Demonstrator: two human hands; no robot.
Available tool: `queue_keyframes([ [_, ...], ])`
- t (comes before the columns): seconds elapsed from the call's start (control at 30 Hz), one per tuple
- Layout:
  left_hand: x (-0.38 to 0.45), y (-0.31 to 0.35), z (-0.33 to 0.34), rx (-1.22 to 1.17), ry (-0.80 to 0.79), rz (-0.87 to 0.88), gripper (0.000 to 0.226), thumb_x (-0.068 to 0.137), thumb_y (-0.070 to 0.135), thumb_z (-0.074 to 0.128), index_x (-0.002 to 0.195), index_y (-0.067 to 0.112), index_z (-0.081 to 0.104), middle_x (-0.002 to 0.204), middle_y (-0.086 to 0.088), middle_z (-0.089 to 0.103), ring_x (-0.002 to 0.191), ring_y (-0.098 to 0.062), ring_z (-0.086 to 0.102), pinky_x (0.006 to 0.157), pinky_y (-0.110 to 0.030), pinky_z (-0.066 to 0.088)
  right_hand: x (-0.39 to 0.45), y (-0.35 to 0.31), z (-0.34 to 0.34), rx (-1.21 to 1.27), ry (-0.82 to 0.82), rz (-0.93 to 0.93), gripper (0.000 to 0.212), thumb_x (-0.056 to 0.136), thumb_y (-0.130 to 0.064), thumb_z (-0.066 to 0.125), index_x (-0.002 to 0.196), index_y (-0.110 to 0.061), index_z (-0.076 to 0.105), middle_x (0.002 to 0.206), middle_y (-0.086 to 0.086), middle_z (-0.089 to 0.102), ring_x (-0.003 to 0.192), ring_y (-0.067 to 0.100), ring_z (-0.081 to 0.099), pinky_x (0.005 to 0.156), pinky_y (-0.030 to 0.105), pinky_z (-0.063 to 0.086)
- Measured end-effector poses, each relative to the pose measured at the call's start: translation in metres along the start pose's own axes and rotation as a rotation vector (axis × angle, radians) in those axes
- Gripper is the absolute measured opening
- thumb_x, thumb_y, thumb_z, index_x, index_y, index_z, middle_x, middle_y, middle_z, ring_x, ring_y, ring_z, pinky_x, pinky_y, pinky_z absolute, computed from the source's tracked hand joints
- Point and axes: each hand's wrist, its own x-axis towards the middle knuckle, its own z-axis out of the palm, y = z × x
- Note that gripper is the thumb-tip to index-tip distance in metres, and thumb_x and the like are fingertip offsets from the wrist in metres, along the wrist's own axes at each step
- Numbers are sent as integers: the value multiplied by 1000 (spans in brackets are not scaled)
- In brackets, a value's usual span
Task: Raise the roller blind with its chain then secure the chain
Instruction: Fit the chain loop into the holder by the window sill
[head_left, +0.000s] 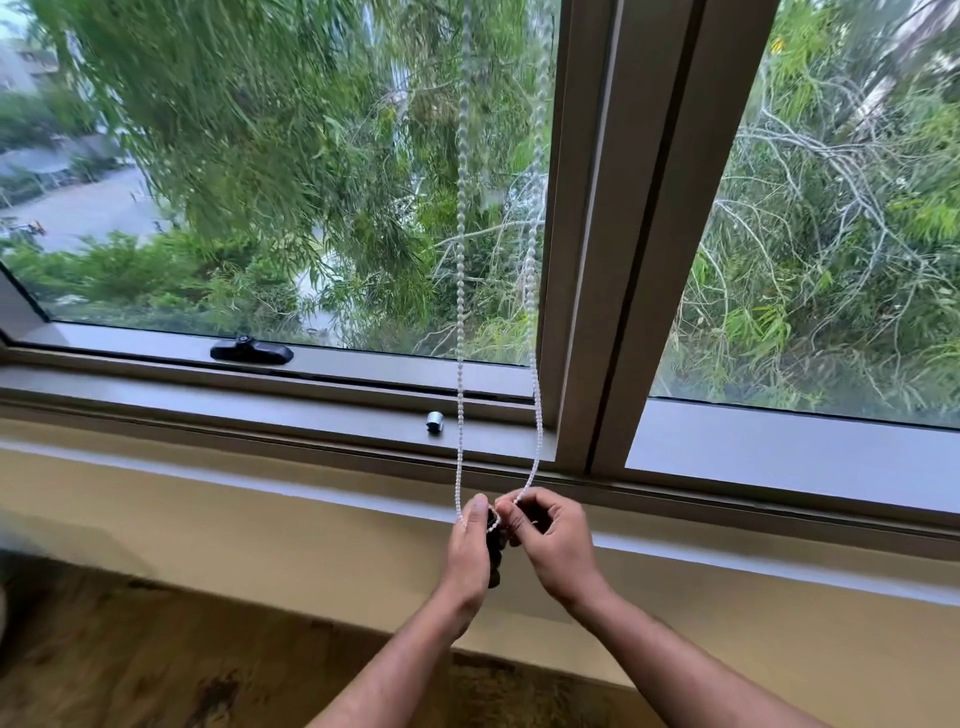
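Note:
A white beaded chain (460, 291) hangs in a loop from above the frame, in front of the window glass; its two strands run down to my hands. My left hand (470, 551) grips a dark object (494, 556) at the bottom of the loop, with the left strand of the chain against its thumb. My right hand (553, 540) pinches the right strand of the chain just beside it. Both hands sit close together below the window sill. The roller blind itself is out of view above.
A black window handle (252, 352) lies on the lower frame at left. A small silver fitting (435, 422) sits on the frame near the chain. A vertical mullion (623, 234) divides the two panes. Below are a beige wall (260, 519) and a wooden floor (156, 665).

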Motion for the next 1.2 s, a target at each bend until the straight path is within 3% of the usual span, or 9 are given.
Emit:
queue_keyframes([
  [0.13, -5, 4, -6, -34, -67, 75, 50, 87, 62, 36, 89, 14, 49, 60, 9, 53, 48, -5, 30, 47, -23, 20, 5, -6, -4, 88, -14, 75, 11, 93, -18, 74, 84, -12, 76, 67, 8, 72, 61, 20, 64, 61, 33, 55],
  [0.23, -5, 1, -10, -5, -114, 97, 54, 77, 68, 40, 87, 16, 47, 68, 4, 48, 49, -5, 28, 47, -22, 21, 6, -6, -6, 134, -8, 109, 14, 92, -19, 74, 82, -9, 75, 65, 9, 70, 58, 20, 59, 59, 32, 52],
  [0.47, -2, 3, -13, 79, -124, 80, 39, 90, 56, 32, 87, 18, 41, 74, 3, 45, 49, -3, 29, 44, -18, 24, 10, -18, -1, 247, -10, 115, 18, 91, -16, 72, 82, -1, 70, 66, 12, 69, 57, 18, 63, 55, 27, 55],
  [0.6, 0, 2, -13, 5, -97, 49, 46, 89, 57, 30, 87, 15, 50, 69, 4, 47, 47, -3, 29, 43, -18, 23, 14, -17, 3, 224, 1, 110, 19, 93, -15, 72, 81, -1, 69, 65, 12, 69, 58, 18, 62, 55, 27, 53],
  [0.8, -1, 1, -16, -94, -138, 30, 44, 90, 49, 32, 92, 10, 52, 67, 1, 49, 49, -8, 26, 48, -24, 18, 4, -4, 0, 124, 0, 139, 16, 92, -21, 75, 82, -8, 73, 76, 27, 68, 61, 17, 55, 59, 31, 47],
  [0.9, 1, 3, -13, -111, -175, 35, 41, 91, 43, 34, 101, 6, 47, 71, -2, 51, 50, -11, 27, 52, -28, 15, 4, -6, -4, 130, -26, 180, 16, 95, -22, 71, 85, -9, 74, 71, 21, 68, 64, 18, 56, 61, 31, 47],
  [1.07, 2, 16, -13, -131, -173, 82, 42, 91, 37, 33, 112, 2, 42, 76, -1, 53, 49, -11, 26, 53, -31, 13, 13, -14, -1, 227, -49, 277, 15, 98, -14, 65, 97, 1, 67, 68, 0, 66, 60, 7, 57, 61, 24, 47],
  [1.2, -2, 22, -7, -97, -133, 160, 44, 91, 34, 30, 119, 6, 50, 66, 4, 46, 50, -11, 20, 53, -34, 10, 16, -19, -5, 239, -61, 317, 6, 99, -12, 62, 94, -9, 65, 69, -6, 67, 61, 8, 54, 62, 26, 46],
])
